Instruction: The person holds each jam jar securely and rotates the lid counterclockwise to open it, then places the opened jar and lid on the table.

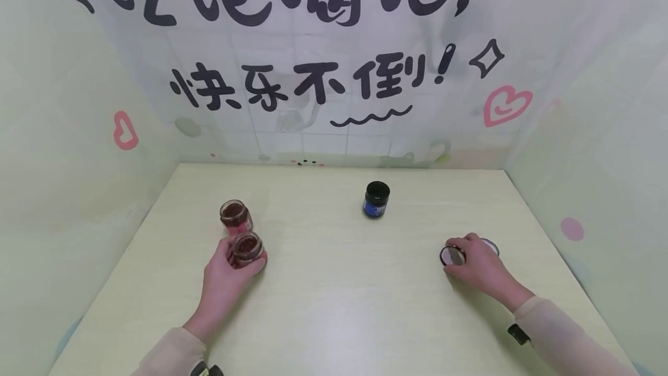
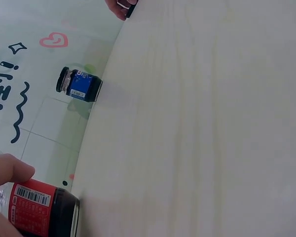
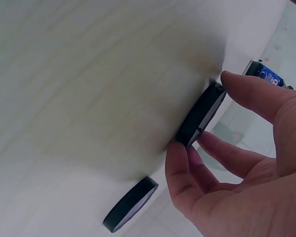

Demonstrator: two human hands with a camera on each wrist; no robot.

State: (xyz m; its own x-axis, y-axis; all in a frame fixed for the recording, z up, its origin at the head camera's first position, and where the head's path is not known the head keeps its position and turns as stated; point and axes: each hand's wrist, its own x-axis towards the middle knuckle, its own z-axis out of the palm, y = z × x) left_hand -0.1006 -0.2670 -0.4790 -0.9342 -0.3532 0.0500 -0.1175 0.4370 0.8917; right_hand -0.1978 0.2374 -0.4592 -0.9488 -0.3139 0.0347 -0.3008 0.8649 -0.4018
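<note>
At the left of the table, my left hand (image 1: 225, 274) grips an open glass jar (image 1: 247, 246) with dark red contents. In the left wrist view that jar (image 2: 37, 207) shows a red label with a barcode. Just behind it stands a second open jar (image 1: 235, 214) of the same look. Over on the right, my right hand (image 1: 480, 266) pinches the edge of a dark-rimmed jar lid (image 3: 201, 116) between thumb and fingers. Another lid (image 3: 130, 203) lies on the table beside it, partly covered by the hand in the head view.
A smaller dark jar (image 1: 376, 199) with a black lid and blue label stands toward the back, right of centre. The pale table (image 1: 334, 283) meets a printed cloth wall (image 1: 313, 144) at the back and both sides.
</note>
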